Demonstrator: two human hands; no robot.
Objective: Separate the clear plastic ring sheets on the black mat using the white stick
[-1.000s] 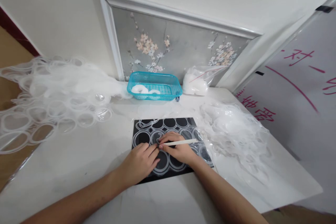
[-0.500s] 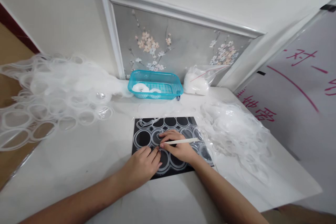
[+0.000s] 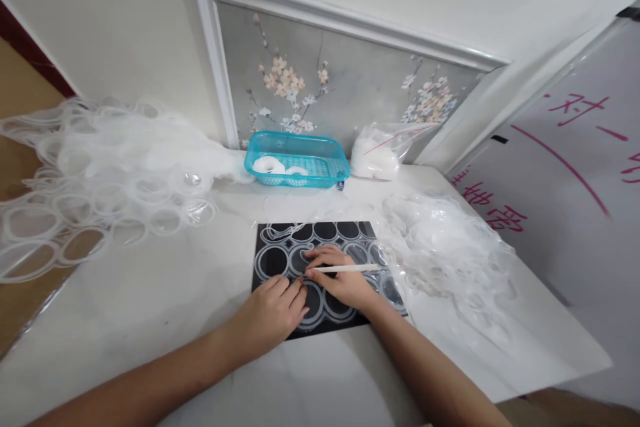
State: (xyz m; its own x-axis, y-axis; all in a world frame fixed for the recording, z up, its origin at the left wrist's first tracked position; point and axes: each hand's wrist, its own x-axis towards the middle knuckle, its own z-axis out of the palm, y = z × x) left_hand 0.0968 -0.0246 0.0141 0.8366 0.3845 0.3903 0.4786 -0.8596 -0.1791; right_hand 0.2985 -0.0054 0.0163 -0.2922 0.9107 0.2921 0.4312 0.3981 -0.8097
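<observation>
A black mat (image 3: 274, 260) lies on the table under a clear plastic sheet with rows of whitish rings (image 3: 313, 307). My right hand (image 3: 345, 283) rests on it, closed around a slim off-white stick (image 3: 353, 268) whose tip points left, at the thumb and forefinger. My left hand (image 3: 275, 310) lies on the sheet's lower left, fingers a little bent and slightly apart, its fingertips close to the stick's tip. A small loose curl of white strip shows above the right fingers. Whatever lies under the fingertips is hidden.
A blue basket (image 3: 325, 180) with white ring stacks stands at the back, beside a zip bag (image 3: 375, 160) of white material. Clear ring sheets are heaped at left (image 3: 140, 160), past the table's edge, and more plastic (image 3: 445, 240) lies at right. A whiteboard (image 3: 575, 213) borders the right.
The view has shifted very slightly. Both hands and the stick stay in nearly the same place on the sheet.
</observation>
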